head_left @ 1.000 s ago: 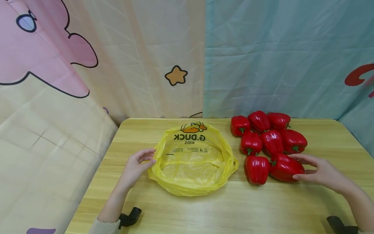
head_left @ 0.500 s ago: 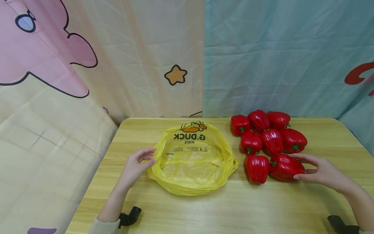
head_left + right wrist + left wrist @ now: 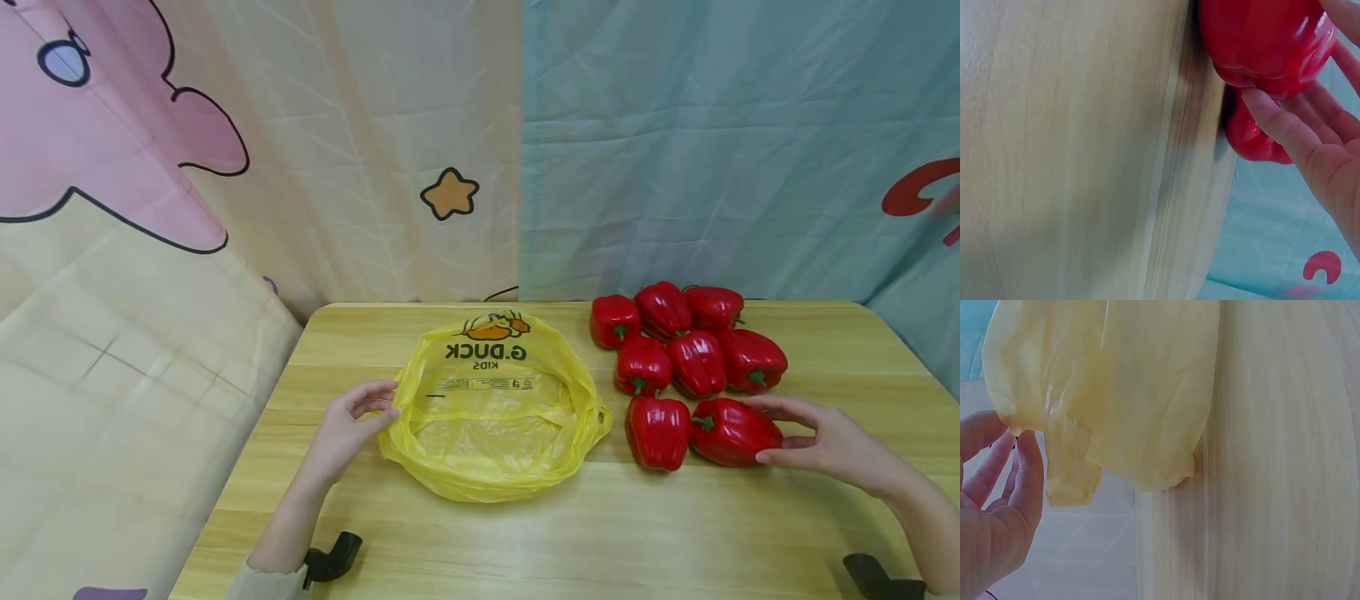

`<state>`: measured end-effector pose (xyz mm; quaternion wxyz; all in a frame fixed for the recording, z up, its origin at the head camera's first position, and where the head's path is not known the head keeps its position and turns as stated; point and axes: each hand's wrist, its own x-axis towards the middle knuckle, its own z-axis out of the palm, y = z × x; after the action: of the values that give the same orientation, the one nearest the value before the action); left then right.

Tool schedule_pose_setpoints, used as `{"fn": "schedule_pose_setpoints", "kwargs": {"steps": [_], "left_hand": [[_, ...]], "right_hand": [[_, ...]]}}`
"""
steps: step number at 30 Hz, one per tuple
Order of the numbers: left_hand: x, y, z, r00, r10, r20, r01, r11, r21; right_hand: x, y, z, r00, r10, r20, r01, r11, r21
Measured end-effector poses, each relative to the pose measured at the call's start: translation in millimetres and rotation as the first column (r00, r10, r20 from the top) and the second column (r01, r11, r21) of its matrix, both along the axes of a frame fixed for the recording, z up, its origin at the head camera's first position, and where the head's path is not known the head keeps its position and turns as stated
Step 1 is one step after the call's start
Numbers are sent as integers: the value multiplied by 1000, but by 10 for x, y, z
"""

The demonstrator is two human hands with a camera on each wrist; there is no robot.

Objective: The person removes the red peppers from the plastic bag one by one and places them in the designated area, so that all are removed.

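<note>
A yellow plastic bag (image 3: 487,483) lies with its mouth spread on the wooden table. My left hand (image 3: 352,421) pinches its left rim between thumb and fingers; in the left wrist view the bag's side (image 3: 1147,381) hangs from that left hand (image 3: 1004,487). On the right, several red bell peppers sit in a cluster. My right hand (image 3: 821,437) grips the front right bell pepper (image 3: 735,432), its thumb and fingers round the blunt end. The right wrist view has this pepper (image 3: 1260,37) in the right hand (image 3: 1322,137). Another pepper (image 3: 658,433) stands just left of it.
Behind the gripped pepper are more peppers, one (image 3: 697,362) in the middle and one (image 3: 752,360) at the right. The table (image 3: 540,550) ends at a printed curtain (image 3: 675,150). Black wrist mounts (image 3: 333,557) sit beside both forearms.
The gripped bell pepper has shifted slightly, and a small gap now shows between it and the pepper behind. The left hand and the bag have stayed where they were.
</note>
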<state>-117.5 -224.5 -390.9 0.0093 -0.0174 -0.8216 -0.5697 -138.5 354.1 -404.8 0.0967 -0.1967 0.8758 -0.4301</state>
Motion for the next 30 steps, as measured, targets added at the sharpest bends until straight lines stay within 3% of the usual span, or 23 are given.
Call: {"fn": "schedule_pose_setpoints", "kwargs": {"steps": [5,8,10,12,13,14,16,18,19,20,22,23,24,30], "left_hand": [[11,-24,30,1000,5,-5,-6,1000,-4],[46,-79,72,999,-16,-32,15,999,-33],[81,-140,112,994,-63,-92,52,992,-118],[118,-219,163,979,-125,-163,82,965,-251],[125,-269,180,962,-169,-214,87,935,-344],[133,-326,199,943,-207,-260,66,883,-464],[145,-446,233,912,-258,-318,-22,746,-666],[162,-582,257,898,-286,-333,-108,591,-799],[175,-650,265,891,-299,-343,-148,522,-840],[196,-711,278,895,-298,-333,-169,465,-869],[235,-812,295,898,-296,-326,-184,419,-889],[252,-853,299,897,-298,-326,-190,406,-894],[266,-887,301,895,-300,-330,-194,404,-894],[305,-955,312,892,-310,-330,-190,405,-894]], "right_hand": [[14,21,15,999,-26,20,26,1000,10],[25,66,40,998,-65,-9,65,996,59],[23,111,59,993,-97,-69,104,989,107],[21,164,77,981,-137,-139,159,973,164],[23,183,95,974,-148,-174,178,968,176],[24,204,117,965,-151,-215,191,965,180],[13,246,168,935,-139,-326,213,956,202],[1,288,231,884,-105,-455,245,934,260],[-6,306,272,854,-83,-513,275,910,311],[-18,334,302,821,-63,-567,314,880,357],[-18,382,358,786,-33,-618,380,814,440],[-15,401,383,772,-20,-635,408,782,471],[-6,413,403,775,-20,-632,424,758,496],[22,432,441,800,-50,-598,429,744,512]]}}
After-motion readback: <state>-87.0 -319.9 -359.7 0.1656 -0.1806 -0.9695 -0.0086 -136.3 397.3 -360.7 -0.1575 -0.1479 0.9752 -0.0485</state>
